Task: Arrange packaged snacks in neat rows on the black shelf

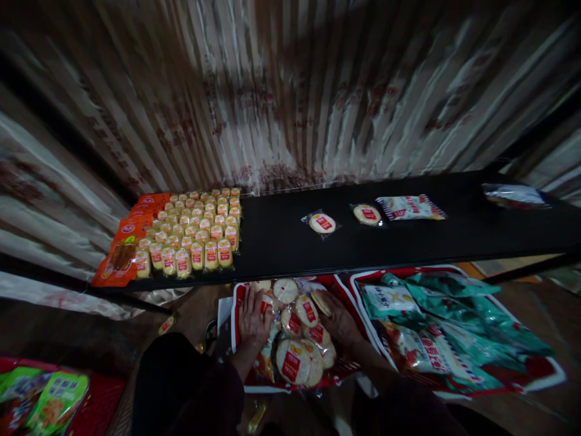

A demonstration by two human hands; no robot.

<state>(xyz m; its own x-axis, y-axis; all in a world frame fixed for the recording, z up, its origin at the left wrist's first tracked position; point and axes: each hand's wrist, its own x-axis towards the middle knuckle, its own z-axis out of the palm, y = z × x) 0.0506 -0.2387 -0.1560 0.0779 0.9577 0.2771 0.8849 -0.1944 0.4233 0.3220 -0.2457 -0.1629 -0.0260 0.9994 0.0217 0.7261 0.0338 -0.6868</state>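
Note:
A red basket with a white rim (235, 339) holds several round white rice crackers in clear wrappers with red labels (294, 362). On the left side of this basket, my left hand (254, 318) lies over the crackers, fingers stretched out. My right hand (340, 320) reaches in from the right, its fingers around the edge of a wrapped rice cracker (321, 302). Above the basket, on the black shelf (276, 233), lie two more wrapped crackers, one near the middle (322, 223) and one farther right (367, 214).
Rows of small yellow wrapped cakes (195, 233) and orange packets (118, 254) fill the shelf's left end. A white snack bag (411, 208) and a dark-and-silver packet (515, 196) lie rightward. A second basket (551, 375) holds teal bags; another (106, 393) holds green packets. Pleated curtain (281, 109) hangs behind.

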